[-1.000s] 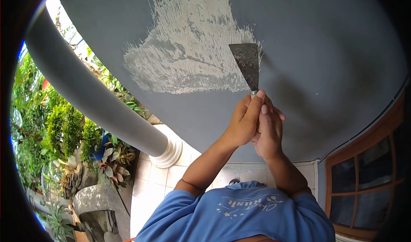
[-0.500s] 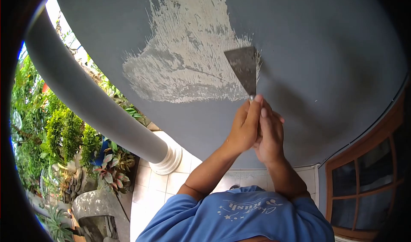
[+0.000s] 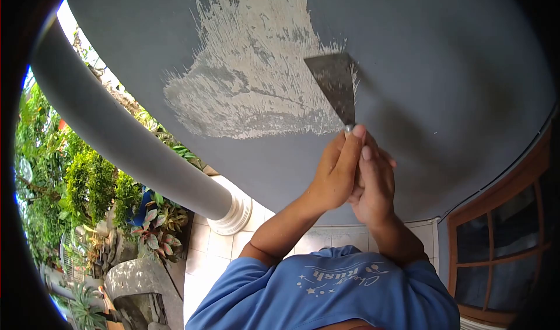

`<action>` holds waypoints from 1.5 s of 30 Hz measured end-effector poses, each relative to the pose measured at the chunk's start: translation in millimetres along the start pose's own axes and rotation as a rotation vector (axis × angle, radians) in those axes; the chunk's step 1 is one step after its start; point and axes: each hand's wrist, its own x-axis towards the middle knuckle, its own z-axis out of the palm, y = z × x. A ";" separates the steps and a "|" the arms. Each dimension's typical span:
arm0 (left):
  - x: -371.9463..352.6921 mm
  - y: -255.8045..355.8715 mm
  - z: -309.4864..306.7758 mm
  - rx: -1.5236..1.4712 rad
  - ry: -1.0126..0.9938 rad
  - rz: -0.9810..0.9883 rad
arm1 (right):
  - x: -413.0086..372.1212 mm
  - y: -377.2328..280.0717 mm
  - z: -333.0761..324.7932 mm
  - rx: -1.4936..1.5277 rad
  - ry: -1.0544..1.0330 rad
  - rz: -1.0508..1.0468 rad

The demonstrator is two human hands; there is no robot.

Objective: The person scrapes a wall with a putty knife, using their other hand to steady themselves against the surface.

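A paint scraper (image 3: 334,82) with a wide, tapering metal blade lies against the grey wall (image 3: 420,50), its blade edge over the right border of a pale, scraped patch (image 3: 256,91). My left hand (image 3: 337,172) is closed round the handle close under the blade, thumb along the top. Just right of it and slightly lower, my right hand (image 3: 376,187) is closed on the same handle, pressed near my left. Most of the handle is hidden by my fingers. Scratch marks and rough, bare patches streak the pale area.
At left, a round grey column (image 3: 128,137) stands on a white moulded base (image 3: 233,213) over floor tiles (image 3: 201,239). Green plants (image 3: 87,178) and rocks lie beyond it. A wooden-framed window (image 3: 490,260) is at lower right, with a thin cable (image 3: 496,181) along the wall edge.
The scraper blade has moved slightly upward along the wall, and both hands have shifted a little up and right with it. My grip stays the same.
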 end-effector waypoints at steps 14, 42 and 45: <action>-6.5 -29.9 -6.0 -0.083 0.052 0.034 | 7.8 12.3 -1.5 -0.004 0.013 -0.017; -5.7 -21.6 -10.2 -0.032 0.009 0.012 | -0.8 16.7 3.6 -0.008 0.056 0.017; -5.6 -41.1 -13.6 -0.080 0.023 -0.008 | -0.4 23.2 1.7 -0.049 0.082 0.001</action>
